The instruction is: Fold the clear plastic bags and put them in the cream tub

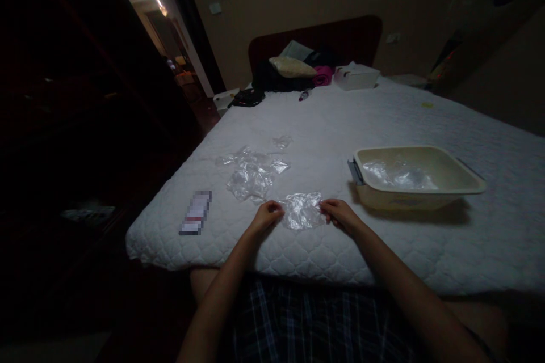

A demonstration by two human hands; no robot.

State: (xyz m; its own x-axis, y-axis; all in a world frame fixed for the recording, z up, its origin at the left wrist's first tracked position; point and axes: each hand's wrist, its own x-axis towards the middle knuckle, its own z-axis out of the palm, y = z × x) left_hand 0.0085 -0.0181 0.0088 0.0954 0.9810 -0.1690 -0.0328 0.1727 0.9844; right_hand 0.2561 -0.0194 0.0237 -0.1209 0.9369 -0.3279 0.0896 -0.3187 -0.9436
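My left hand (267,215) and right hand (340,216) pinch opposite sides of a clear plastic sheet (303,212) near the front edge of the bed (323,130). White quilting (276,261) meets a dark headboard (315,37); beyond the far-left corner glows a doorway (164,34).

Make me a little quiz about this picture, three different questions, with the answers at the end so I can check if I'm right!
1. True or false: the left hand and the right hand hold the same piece of clear plastic.
2. What lies inside the cream tub? A: shoes; B: crumpled clear film; C: apples.
3. Fill the gap: in the camera's view, the tub stands to the ____ of both hands.

Key: 1. True. 2. B. 3. Right.
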